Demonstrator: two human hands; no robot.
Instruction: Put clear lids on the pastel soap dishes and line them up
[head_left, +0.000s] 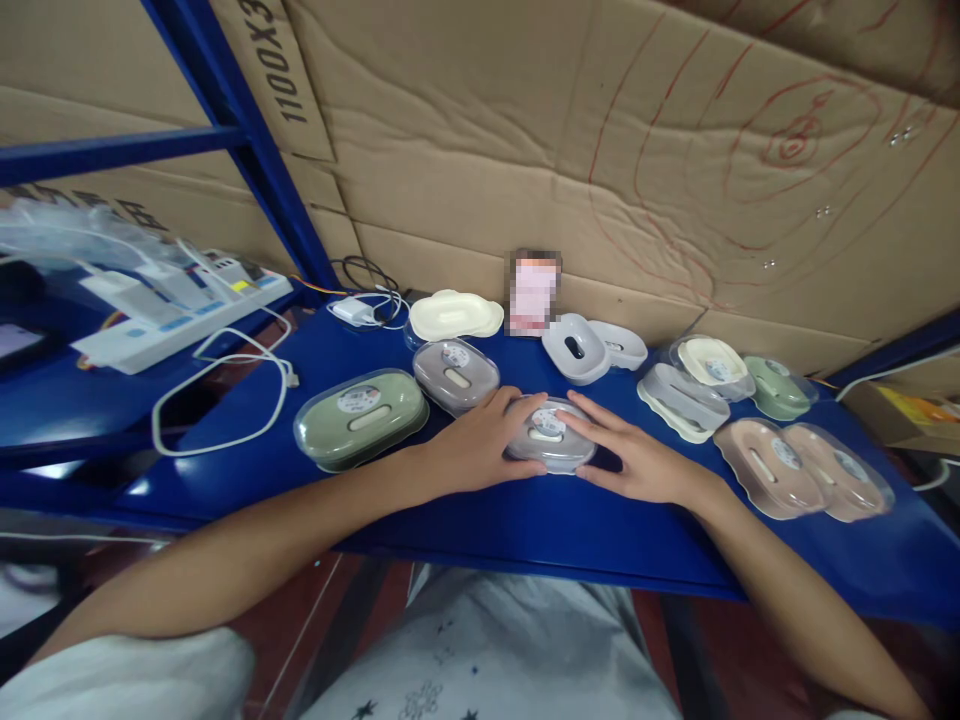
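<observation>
Grey box (561,448), clear cover and round label on top, sits mid-worktop (480,525), and it's held from both ends! Left hand (495,440) curves round one side, thumb low along the near rim; right hand (630,458) takes the other, fingers spread over the cover. Both hands are part-open, cupped to the width of the box between them. Just beyond the left hand, a second grey box (442,388); further left, a large green box (352,430) under its own cover. Behind them, a cream piece (454,316). Straight ahead, a pale grey tray (592,362) showing a dark oval, beside an upright pixelated panel (534,290). Over on the right, quite the crowd: pale box (682,398), cream box (701,355), small green box (776,392), two pink boxes (765,480) overlapping. Far left, a white power strip (180,325); cardboard (465,150) walls the back.
</observation>
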